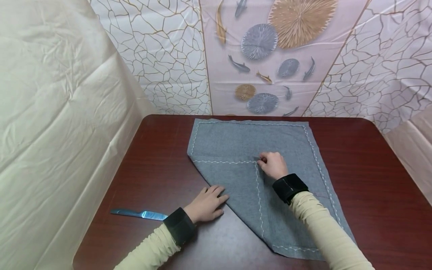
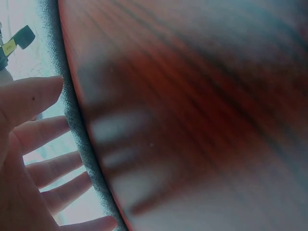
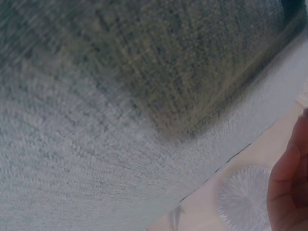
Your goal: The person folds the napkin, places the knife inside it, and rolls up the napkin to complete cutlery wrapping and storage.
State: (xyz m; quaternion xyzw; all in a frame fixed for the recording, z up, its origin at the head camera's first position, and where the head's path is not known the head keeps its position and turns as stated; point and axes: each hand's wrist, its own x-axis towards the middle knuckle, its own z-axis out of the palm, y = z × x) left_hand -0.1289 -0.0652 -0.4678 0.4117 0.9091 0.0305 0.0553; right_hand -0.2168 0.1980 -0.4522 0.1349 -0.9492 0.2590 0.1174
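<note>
A grey square cloth with white stitching (image 1: pixel 287 146) is mid-fold: the right hand (image 1: pixel 274 165) pinches its turned-in corner, while the flat, open left hand (image 1: pixel 206 204) presses the fold edge. Next, probably creasing.

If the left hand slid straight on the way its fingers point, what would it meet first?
The left hand lies flat on the table, fingers pointing right at the folded diagonal edge of the grey cloth. The fingertips look already at that edge, so the cloth comes first, though actual contact is hard to judge.
</note>
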